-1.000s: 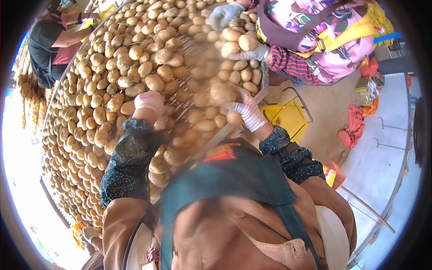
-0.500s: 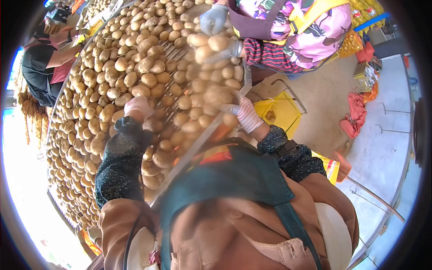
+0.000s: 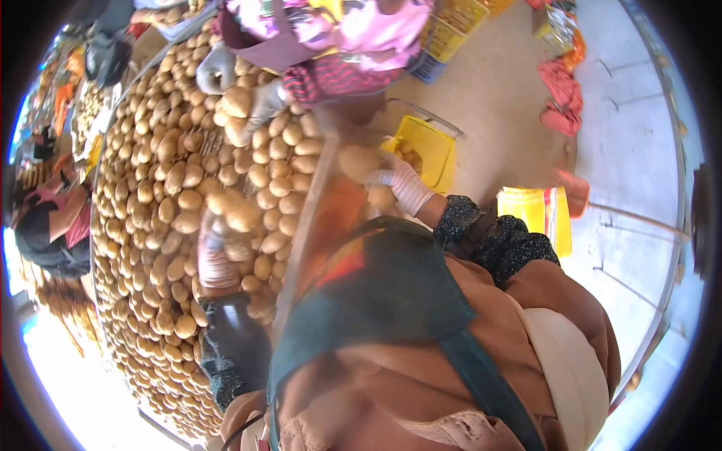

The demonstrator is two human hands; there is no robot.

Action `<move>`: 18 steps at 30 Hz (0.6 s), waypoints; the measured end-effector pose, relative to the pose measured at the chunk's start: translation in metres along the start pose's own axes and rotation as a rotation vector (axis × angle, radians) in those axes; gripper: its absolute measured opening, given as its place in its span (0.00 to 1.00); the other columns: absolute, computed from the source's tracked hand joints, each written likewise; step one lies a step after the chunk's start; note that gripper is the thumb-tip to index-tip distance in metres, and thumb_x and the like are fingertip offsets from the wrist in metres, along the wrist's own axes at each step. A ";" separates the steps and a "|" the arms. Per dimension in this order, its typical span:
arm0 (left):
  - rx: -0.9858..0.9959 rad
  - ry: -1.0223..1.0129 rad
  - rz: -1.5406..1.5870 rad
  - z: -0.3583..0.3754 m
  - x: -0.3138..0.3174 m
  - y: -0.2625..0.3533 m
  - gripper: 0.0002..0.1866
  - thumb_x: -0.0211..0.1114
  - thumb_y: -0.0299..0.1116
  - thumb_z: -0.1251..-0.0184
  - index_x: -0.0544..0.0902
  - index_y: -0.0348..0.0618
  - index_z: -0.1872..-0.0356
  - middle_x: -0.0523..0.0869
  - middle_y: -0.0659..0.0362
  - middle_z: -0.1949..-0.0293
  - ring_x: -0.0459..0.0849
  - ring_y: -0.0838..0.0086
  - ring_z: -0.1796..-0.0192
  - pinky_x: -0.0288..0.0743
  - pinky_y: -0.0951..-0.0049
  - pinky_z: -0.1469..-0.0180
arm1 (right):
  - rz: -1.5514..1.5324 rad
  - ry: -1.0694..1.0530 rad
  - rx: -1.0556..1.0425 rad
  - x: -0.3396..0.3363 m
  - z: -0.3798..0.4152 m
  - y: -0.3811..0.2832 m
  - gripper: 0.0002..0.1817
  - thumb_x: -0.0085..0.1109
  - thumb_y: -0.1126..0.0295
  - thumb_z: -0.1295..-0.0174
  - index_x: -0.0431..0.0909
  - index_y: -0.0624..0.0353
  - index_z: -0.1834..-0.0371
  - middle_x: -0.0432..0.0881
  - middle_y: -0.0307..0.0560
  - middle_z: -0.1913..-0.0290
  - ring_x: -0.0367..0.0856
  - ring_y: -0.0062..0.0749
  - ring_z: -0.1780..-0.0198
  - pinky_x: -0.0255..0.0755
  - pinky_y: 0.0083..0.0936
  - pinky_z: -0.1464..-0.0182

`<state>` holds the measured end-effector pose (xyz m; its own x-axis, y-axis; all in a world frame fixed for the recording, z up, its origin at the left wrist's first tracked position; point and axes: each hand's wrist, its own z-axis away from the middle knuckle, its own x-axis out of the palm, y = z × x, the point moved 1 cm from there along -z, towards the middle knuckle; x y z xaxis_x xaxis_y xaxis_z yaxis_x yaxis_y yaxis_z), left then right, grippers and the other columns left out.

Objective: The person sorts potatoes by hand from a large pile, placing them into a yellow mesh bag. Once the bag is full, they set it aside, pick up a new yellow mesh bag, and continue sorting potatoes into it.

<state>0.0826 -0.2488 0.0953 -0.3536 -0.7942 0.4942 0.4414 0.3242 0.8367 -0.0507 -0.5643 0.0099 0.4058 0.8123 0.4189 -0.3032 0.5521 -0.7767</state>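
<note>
Head view: your right hand (image 3: pixel 402 184) has its gloved fingers curled around one potato (image 3: pixel 359 161), off past the bench edge (image 3: pixel 304 218) at about 1 o'clock from your chest, just above the yellow crate (image 3: pixel 429 150). Your left hand (image 3: pixel 214 252) is out at 9 o'clock, lying on the bed of potatoes (image 3: pixel 162 188); I can't tell if it's gripping one or just resting flat, too blurry.

Stuff I'd watch: that potato looks wide for a one-handed wrap, so a loose glove could let it roll out and miss the crate. Also a co-worker's gloved hands (image 3: pixel 259 105) are busy at 11 o'clock on the same pile, near your reach, so you could bump them or knock spuds over the edge.
</note>
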 end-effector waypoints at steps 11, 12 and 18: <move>-0.607 -0.518 0.002 -0.090 0.168 -0.170 0.33 0.66 0.47 0.27 0.70 0.37 0.29 0.83 0.59 0.45 0.81 0.76 0.44 0.76 0.73 0.41 | -0.097 0.469 -0.174 -0.141 0.069 -0.004 0.38 0.74 0.73 0.41 0.67 0.66 0.28 0.82 0.51 0.39 0.81 0.34 0.40 0.79 0.28 0.40; -0.609 -0.476 -0.049 -0.095 0.180 -0.179 0.34 0.66 0.47 0.26 0.69 0.38 0.28 0.82 0.59 0.44 0.81 0.76 0.43 0.76 0.72 0.41 | -0.048 0.462 -0.203 -0.143 0.076 -0.011 0.38 0.74 0.73 0.42 0.67 0.66 0.28 0.81 0.52 0.39 0.81 0.35 0.40 0.79 0.29 0.40; -0.506 -0.707 -0.163 -0.104 0.235 -0.176 0.37 0.67 0.48 0.27 0.65 0.42 0.24 0.77 0.57 0.36 0.77 0.73 0.36 0.78 0.68 0.41 | 0.382 0.403 -0.367 -0.131 0.095 -0.049 0.38 0.76 0.72 0.43 0.68 0.66 0.29 0.79 0.52 0.37 0.80 0.36 0.39 0.78 0.30 0.37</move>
<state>0.0082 -0.5457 0.0397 -0.7973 -0.2528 0.5482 0.5937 -0.1643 0.7877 -0.1707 -0.6793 0.0377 0.6403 0.7649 -0.0705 -0.2048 0.0815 -0.9754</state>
